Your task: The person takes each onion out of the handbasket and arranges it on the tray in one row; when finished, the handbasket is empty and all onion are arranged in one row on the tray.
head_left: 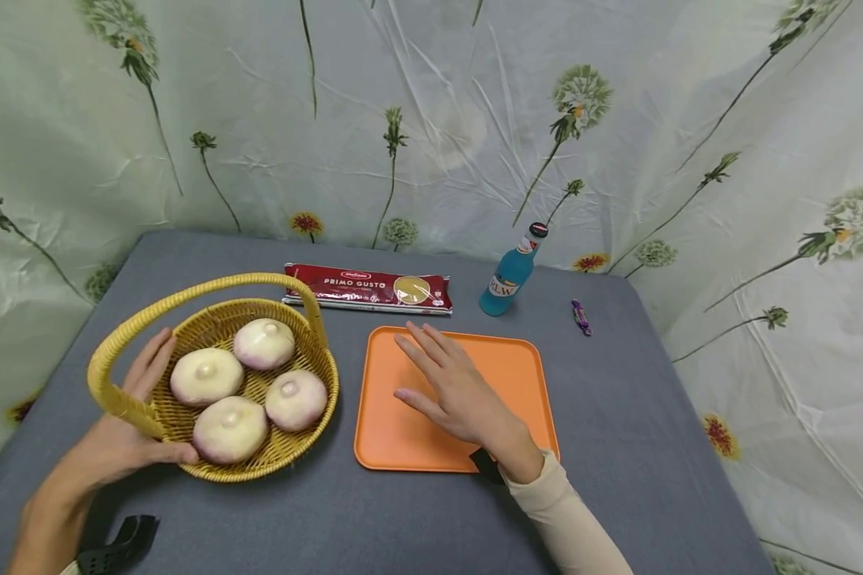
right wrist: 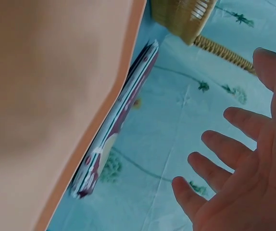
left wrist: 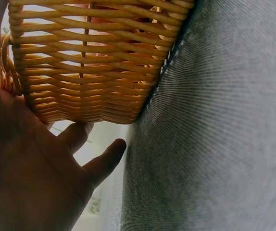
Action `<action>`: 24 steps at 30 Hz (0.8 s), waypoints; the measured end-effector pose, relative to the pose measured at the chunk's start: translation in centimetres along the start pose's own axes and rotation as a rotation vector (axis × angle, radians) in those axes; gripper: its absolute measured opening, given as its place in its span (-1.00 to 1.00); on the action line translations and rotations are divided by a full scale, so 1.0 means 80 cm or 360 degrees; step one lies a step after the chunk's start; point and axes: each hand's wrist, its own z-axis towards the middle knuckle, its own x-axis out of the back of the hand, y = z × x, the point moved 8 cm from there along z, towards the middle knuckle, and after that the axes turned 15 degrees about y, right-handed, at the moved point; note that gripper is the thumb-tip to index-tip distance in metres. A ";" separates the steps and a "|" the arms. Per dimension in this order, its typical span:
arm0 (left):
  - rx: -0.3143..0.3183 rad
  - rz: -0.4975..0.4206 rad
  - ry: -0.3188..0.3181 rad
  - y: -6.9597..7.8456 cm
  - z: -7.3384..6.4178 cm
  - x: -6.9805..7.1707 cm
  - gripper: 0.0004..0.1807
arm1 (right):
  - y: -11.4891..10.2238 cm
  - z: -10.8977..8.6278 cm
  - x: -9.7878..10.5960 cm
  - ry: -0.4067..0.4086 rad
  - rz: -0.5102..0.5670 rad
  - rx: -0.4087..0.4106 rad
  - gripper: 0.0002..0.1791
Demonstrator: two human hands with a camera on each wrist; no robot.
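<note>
A yellow wicker basket (head_left: 252, 471) with a tall arched handle stands at the left of the table, holding several round white vegetables (head_left: 230, 430) tinged purple, like turnips or onions. My left hand (head_left: 118, 439) lies against the basket's left side, thumb along the near rim and fingers reaching past the handle's foot. In the left wrist view its fingers are spread beside the woven wall (left wrist: 90, 62). My right hand (head_left: 460, 387) hovers over an orange tray (head_left: 388, 431), fingers extended and holding nothing. The right wrist view shows that hand (right wrist: 248, 168) spread out beyond the tray's edge.
Behind the tray lies a red packet marked Primo Gusto (head_left: 370, 289). A blue bottle (head_left: 509, 275) with a dark cap stands at the back right, and a small purple-wrapped candy (head_left: 581, 318) lies beside it. A floral cloth (head_left: 446, 136) hangs behind the grey table (head_left: 633, 447).
</note>
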 end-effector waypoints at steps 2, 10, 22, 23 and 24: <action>0.0009 0.0006 -0.0006 -0.001 0.000 -0.001 0.68 | -0.007 0.003 -0.004 -0.0003 0.0007 0.0025 -0.24; 0.0029 0.0031 0.0000 -0.004 0.001 -0.002 0.73 | -0.033 0.019 -0.018 -0.0004 0.0050 0.0119 -0.26; 0.0038 -0.0003 -0.0001 0.000 0.000 -0.002 0.70 | -0.071 0.036 -0.039 -0.0021 0.0239 0.0224 -0.27; 0.0036 -0.0003 0.0001 0.000 0.000 -0.002 0.70 | -0.074 0.037 -0.039 -0.0016 0.0273 0.0233 -0.27; 0.0034 -0.0004 0.0003 0.000 0.000 -0.002 0.70 | -0.077 0.038 -0.040 -0.0008 0.0312 0.0240 -0.28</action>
